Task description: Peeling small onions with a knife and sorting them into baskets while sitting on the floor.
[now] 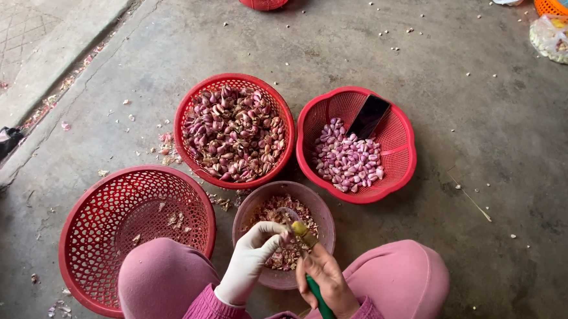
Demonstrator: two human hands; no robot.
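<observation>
Shallots [233,134] with skins are being held in the middle red basket [184,109]; peeled ones [347,161] and a phone [368,116] in the right basket [400,165]. Peelings are being collected in a bowl [317,206]. A shallot [299,229] is being pinched by the gloved left hand [253,252] above it. A knife [316,290] is being gripped in the closed right hand [326,278], green handle pointing toward the person, blade toward the shallot.

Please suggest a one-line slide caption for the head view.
Gloved left hand and bare right hand with green-handled knife work over a bowl of peelings, among red baskets.
</observation>
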